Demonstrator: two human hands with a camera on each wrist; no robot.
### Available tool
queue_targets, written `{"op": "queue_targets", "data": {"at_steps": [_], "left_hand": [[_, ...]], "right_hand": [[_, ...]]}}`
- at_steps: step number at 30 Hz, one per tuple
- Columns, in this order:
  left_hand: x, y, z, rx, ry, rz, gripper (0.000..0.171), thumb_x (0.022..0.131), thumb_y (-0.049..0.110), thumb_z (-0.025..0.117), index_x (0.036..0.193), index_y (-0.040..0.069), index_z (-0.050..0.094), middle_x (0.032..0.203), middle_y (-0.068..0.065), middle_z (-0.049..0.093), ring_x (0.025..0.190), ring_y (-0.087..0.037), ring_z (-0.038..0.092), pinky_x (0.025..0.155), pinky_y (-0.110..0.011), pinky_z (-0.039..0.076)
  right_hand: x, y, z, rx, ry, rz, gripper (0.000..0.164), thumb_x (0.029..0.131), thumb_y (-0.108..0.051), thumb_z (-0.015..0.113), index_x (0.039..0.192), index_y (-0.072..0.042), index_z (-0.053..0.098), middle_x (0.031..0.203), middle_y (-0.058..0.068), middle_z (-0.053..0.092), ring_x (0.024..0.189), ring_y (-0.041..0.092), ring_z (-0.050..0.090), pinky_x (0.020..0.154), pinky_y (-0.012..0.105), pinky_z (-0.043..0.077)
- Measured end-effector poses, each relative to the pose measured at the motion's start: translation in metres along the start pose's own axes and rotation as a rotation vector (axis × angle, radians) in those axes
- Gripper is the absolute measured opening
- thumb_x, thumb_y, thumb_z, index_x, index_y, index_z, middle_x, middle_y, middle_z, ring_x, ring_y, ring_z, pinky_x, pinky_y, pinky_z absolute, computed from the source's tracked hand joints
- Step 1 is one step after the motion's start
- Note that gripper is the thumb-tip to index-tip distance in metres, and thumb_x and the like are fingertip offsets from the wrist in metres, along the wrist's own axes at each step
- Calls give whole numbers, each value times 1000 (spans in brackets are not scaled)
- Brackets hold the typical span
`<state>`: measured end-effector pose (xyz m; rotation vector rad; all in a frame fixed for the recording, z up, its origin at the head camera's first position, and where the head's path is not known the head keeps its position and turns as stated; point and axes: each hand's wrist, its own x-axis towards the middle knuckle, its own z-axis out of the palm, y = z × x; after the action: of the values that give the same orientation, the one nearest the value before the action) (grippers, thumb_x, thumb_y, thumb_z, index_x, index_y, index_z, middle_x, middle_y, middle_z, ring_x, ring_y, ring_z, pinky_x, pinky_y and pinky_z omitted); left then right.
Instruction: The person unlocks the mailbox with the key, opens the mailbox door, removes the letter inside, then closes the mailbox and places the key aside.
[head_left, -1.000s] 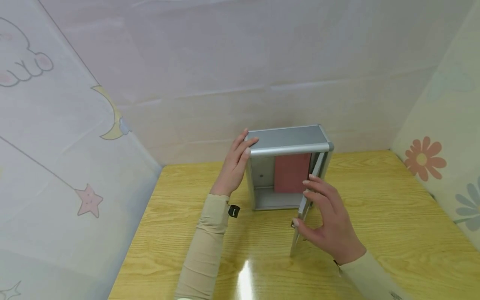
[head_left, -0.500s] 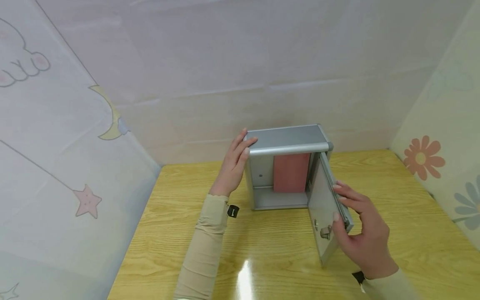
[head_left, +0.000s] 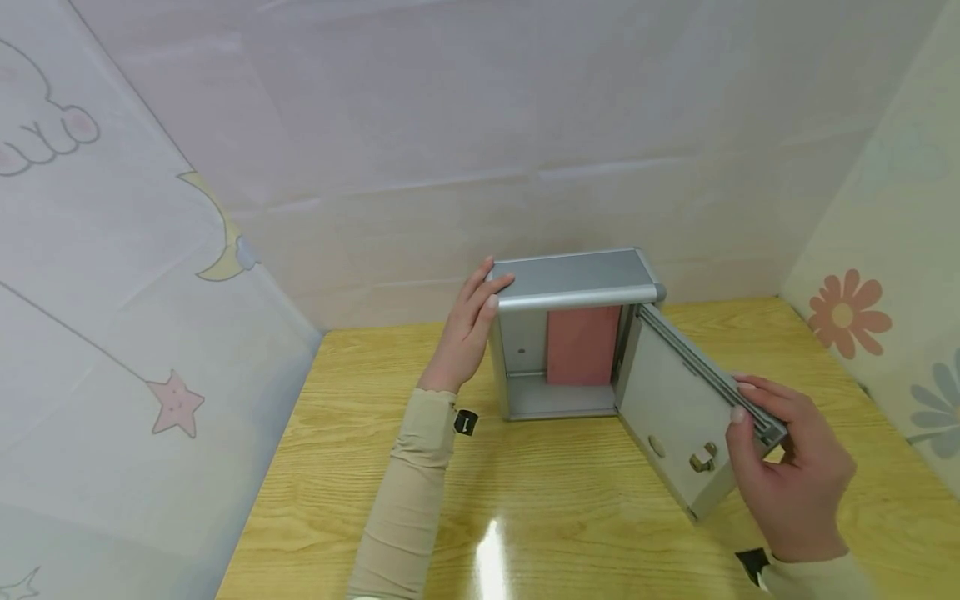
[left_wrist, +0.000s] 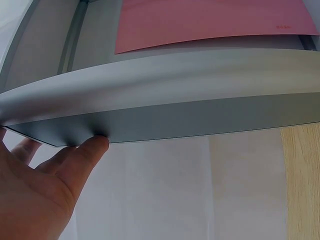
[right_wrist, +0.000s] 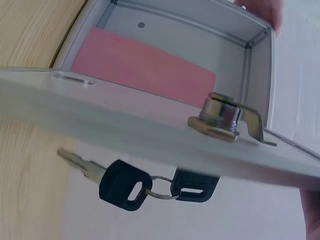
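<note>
A silver metal box (head_left: 577,279) stands on the table, its hinged door (head_left: 675,392) swung out to the right. My left hand (head_left: 459,342) rests on its upper left corner, with fairly straight fingers against the top. My right hand (head_left: 802,467) pinches the door's free edge, thumb on the inner face and fingers behind. A flat red paper piece (head_left: 581,346) leans upright inside against the back wall. On the door's inner face sits a metal cam lock (right_wrist: 217,117). Outside it, black-headed keys (right_wrist: 125,185) hang on a ring in the right wrist view.
The box stands near the back of a wood-grain table (head_left: 360,467). Behind it hangs a plain pale backdrop (head_left: 420,125). Printed side panels close in the left and right, one with a pink star (head_left: 177,402), the other with a red flower (head_left: 850,314).
My right hand has pulled the door outward and to the right, so the box's inside and the lock show more. The left hand and the box have stayed in place.
</note>
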<state>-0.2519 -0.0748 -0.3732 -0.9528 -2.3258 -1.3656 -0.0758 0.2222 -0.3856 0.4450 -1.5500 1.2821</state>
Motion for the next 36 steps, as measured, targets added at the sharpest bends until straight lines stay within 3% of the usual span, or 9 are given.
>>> {"op": "queue_targets", "data": {"at_steps": [6, 13, 21, 26, 31, 36], "left_hand": [[0, 1, -1, 5, 1, 0, 44, 105, 41, 29, 142, 24, 47, 157, 10, 16, 142, -9, 15, 109, -45, 26], [0, 3, -1, -6, -1, 2, 44, 105, 40, 30, 142, 23, 47, 158, 3, 18, 142, -10, 15, 109, -46, 26], [-1, 2, -1, -14, -3, -3, 43, 105, 39, 30, 142, 24, 47, 158, 5, 17, 142, -9, 15, 109, -46, 26], [-1, 2, -2, -11, -4, -9, 43, 105, 39, 30, 142, 25, 47, 158, 6, 17, 142, -8, 15, 109, -45, 26], [-1, 2, -1, -14, -8, -11, 43, 105, 39, 30, 143, 25, 46, 158, 8, 16, 142, -8, 14, 109, -45, 25], [0, 1, -1, -11, -7, -13, 44, 105, 40, 30, 143, 25, 46, 158, 10, 16, 142, -8, 14, 109, -46, 26]], "right_hand": [[3, 6, -10, -95, 44, 23, 18, 80, 12, 59, 96, 18, 65, 92, 24, 65, 64, 2, 53, 55, 7, 35], [7, 21, -23, -243, 85, 58, 18, 80, 8, 60, 96, 15, 67, 86, 17, 65, 60, -1, 45, 53, 9, 29], [15, 19, -23, -375, 85, 89, 21, 83, 3, 59, 100, 12, 68, 91, 12, 66, 68, -3, 47, 64, 12, 31], [19, 10, -19, -441, 75, 114, 24, 85, 0, 58, 103, 12, 67, 95, 3, 65, 76, -5, 47, 67, 12, 30], [20, 11, -21, -459, 59, 113, 24, 85, -1, 59, 105, 10, 68, 101, 12, 66, 96, -2, 54, 80, 13, 36], [24, 8, -24, -478, 11, 107, 27, 85, -4, 61, 107, 9, 68, 113, 19, 64, 111, 11, 55, 93, 17, 37]]}}
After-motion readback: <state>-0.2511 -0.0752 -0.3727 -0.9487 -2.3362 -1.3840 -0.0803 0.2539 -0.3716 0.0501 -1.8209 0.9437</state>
